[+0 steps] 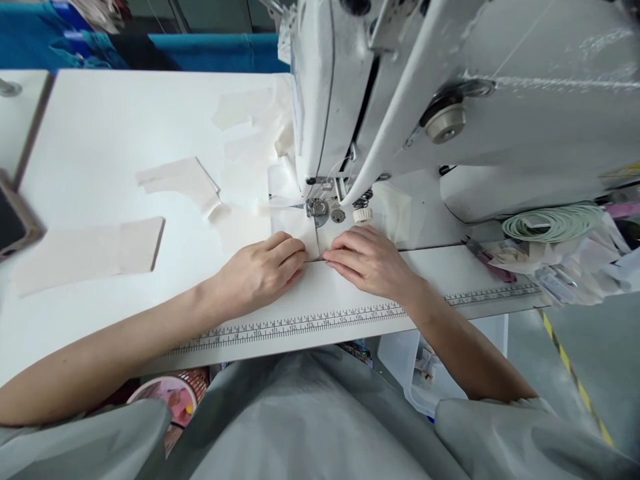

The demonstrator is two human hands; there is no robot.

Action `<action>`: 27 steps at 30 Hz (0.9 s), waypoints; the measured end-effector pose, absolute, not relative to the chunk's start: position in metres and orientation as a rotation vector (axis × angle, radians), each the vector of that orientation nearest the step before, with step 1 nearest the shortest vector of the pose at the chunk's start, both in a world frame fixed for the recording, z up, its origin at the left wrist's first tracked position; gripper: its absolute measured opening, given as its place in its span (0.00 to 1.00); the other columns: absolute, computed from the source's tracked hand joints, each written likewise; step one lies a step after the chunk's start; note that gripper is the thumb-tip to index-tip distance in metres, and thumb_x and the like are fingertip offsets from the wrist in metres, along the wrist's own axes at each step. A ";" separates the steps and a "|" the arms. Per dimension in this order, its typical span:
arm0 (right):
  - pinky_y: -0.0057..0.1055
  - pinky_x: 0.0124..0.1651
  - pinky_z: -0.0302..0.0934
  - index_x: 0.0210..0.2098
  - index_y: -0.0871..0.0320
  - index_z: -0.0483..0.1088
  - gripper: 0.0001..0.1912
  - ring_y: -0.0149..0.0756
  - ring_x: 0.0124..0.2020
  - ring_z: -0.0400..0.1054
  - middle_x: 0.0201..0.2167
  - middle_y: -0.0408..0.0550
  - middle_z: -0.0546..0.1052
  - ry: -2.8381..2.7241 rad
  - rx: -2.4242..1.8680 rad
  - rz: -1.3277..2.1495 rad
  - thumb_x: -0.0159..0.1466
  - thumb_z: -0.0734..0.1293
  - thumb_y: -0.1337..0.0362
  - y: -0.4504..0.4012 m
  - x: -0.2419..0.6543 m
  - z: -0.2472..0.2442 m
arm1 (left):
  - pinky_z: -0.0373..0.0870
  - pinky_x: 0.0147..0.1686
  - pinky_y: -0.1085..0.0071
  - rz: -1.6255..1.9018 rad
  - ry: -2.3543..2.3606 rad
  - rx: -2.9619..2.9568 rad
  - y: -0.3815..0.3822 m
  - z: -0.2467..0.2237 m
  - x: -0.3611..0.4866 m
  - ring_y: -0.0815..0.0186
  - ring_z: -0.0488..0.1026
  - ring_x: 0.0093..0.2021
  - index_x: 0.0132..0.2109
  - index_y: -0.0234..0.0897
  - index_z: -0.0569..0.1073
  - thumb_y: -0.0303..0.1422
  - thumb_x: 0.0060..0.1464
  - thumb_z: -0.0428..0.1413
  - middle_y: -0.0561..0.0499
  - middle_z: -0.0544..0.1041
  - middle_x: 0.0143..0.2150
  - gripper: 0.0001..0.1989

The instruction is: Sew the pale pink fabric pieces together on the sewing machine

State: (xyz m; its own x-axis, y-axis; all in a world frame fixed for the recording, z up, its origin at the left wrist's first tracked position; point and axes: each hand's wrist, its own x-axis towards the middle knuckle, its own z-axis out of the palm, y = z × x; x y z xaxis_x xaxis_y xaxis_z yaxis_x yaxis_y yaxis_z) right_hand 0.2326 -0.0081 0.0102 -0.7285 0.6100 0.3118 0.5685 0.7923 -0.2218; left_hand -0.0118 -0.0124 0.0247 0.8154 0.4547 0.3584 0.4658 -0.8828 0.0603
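Observation:
A small white fabric piece (303, 227) lies flat under the presser foot (317, 208) of a sewing machine (340, 87). My left hand (265, 270) is closed, its curled fingers gripping the near edge of this piece. At the near right corner of the piece, my right hand (373, 260) is closed too, thumb and fingertips pinched together on the edge. The two hands' fingertips are a short gap apart, just in front of the needle area. What lies beneath the fingers is hidden.
Cut fabric pieces (90, 253) and a curved piece (183, 183) lie on the white table to the left. A printed ruler (310, 325) runs along the front edge. Snips (490, 260), a green coil (553, 222) and scraps sit at right. Below is a plastic bin (493, 333).

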 end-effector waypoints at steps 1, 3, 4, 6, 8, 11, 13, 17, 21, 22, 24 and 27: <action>0.34 0.44 0.58 0.40 0.57 0.74 0.12 0.34 0.38 0.65 0.35 0.47 0.75 -2.608 -0.890 0.146 0.71 0.59 0.64 -0.008 0.233 0.010 | 0.77 0.38 0.66 -0.544 -0.740 -2.967 -0.012 0.025 -0.013 0.59 0.74 0.44 0.47 0.29 0.73 0.24 0.64 0.49 0.42 0.77 0.45 0.09; 0.34 0.44 0.58 0.40 0.57 0.74 0.12 0.34 0.38 0.66 0.35 0.47 0.76 -2.607 -0.890 0.142 0.71 0.59 0.64 -0.008 0.233 0.009 | 0.77 0.37 0.66 -0.507 -0.736 -2.960 -0.012 0.024 -0.015 0.59 0.74 0.44 0.47 0.30 0.73 0.22 0.64 0.47 0.42 0.77 0.45 0.11; 0.34 0.44 0.58 0.41 0.57 0.74 0.12 0.34 0.38 0.66 0.35 0.47 0.76 -2.609 -0.893 0.149 0.71 0.59 0.64 -0.008 0.233 0.009 | 0.77 0.37 0.67 -0.508 -0.741 -2.953 -0.012 0.023 -0.015 0.60 0.74 0.44 0.47 0.30 0.73 0.21 0.63 0.47 0.42 0.77 0.46 0.11; 0.34 0.44 0.58 0.40 0.57 0.74 0.12 0.35 0.38 0.66 0.36 0.47 0.75 -2.613 -0.902 0.173 0.71 0.59 0.64 -0.008 0.233 0.010 | 0.77 0.36 0.67 -0.550 -0.754 -2.941 -0.011 0.021 -0.016 0.60 0.74 0.44 0.46 0.31 0.73 0.21 0.63 0.47 0.43 0.78 0.45 0.11; 0.34 0.43 0.58 0.40 0.56 0.75 0.11 0.34 0.38 0.65 0.35 0.47 0.75 -2.615 -0.898 0.188 0.71 0.60 0.64 -0.008 0.233 0.010 | 0.76 0.36 0.67 -0.612 -0.774 -2.936 -0.010 0.019 -0.016 0.61 0.74 0.42 0.45 0.31 0.73 0.22 0.63 0.48 0.44 0.78 0.44 0.10; 0.35 0.44 0.57 0.40 0.56 0.75 0.11 0.34 0.38 0.64 0.36 0.47 0.75 -2.622 -0.878 0.184 0.70 0.60 0.65 -0.010 0.233 0.012 | 0.76 0.36 0.68 -0.691 -0.846 -2.945 -0.008 0.019 -0.014 0.63 0.74 0.40 0.43 0.32 0.72 0.25 0.65 0.49 0.45 0.78 0.41 0.07; 0.35 0.44 0.57 0.42 0.56 0.75 0.11 0.34 0.38 0.64 0.36 0.47 0.75 -2.641 -0.868 0.162 0.70 0.60 0.65 -0.012 0.233 0.013 | 0.76 0.37 0.67 -0.710 -0.881 -2.949 -0.007 0.019 -0.012 0.63 0.73 0.39 0.42 0.32 0.71 0.27 0.65 0.49 0.46 0.78 0.40 0.07; 0.35 0.44 0.57 0.43 0.56 0.75 0.12 0.35 0.37 0.63 0.35 0.47 0.75 -2.689 -0.870 0.060 0.70 0.59 0.65 -0.014 0.230 0.015 | 0.75 0.37 0.66 -0.656 -0.851 -2.913 -0.006 0.015 -0.008 0.61 0.72 0.39 0.43 0.31 0.71 0.26 0.64 0.50 0.44 0.78 0.39 0.06; 0.35 0.45 0.56 0.44 0.57 0.74 0.13 0.35 0.37 0.63 0.35 0.47 0.75 -2.714 -0.856 -0.019 0.70 0.58 0.65 -0.016 0.229 0.016 | 0.74 0.36 0.66 -0.666 -0.838 -2.868 -0.005 0.011 -0.007 0.61 0.71 0.37 0.43 0.32 0.72 0.26 0.64 0.51 0.44 0.77 0.39 0.06; 0.35 0.45 0.55 0.44 0.57 0.74 0.13 0.36 0.37 0.63 0.35 0.47 0.75 -2.722 -0.862 -0.028 0.71 0.58 0.65 -0.016 0.228 0.016 | 0.74 0.35 0.66 -0.687 -0.859 -2.874 -0.005 0.011 -0.006 0.62 0.71 0.37 0.42 0.32 0.73 0.27 0.64 0.51 0.45 0.77 0.39 0.06; 0.35 0.45 0.55 0.45 0.56 0.74 0.13 0.36 0.37 0.63 0.35 0.47 0.74 -2.736 -0.881 -0.048 0.71 0.58 0.64 -0.017 0.228 0.016 | 0.74 0.36 0.67 -0.747 -0.914 -2.891 -0.004 0.010 -0.006 0.63 0.71 0.37 0.41 0.33 0.73 0.28 0.65 0.51 0.46 0.77 0.38 0.06; 0.35 0.45 0.54 0.47 0.57 0.73 0.13 0.36 0.38 0.63 0.36 0.47 0.74 -2.742 -0.891 -0.086 0.71 0.58 0.64 -0.018 0.227 0.017 | 0.74 0.36 0.67 -0.834 -0.944 -2.904 -0.003 0.010 -0.005 0.63 0.71 0.37 0.41 0.33 0.72 0.29 0.64 0.52 0.45 0.78 0.38 0.06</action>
State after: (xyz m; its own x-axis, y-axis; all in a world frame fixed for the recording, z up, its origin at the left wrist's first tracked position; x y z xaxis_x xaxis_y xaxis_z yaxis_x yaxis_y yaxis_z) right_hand 0.2275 -0.0180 0.0168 -0.7793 0.5704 0.2597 0.5855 0.8104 -0.0231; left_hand -0.0053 -0.0035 0.0101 0.6835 0.5533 0.4761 0.5406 -0.8220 0.1792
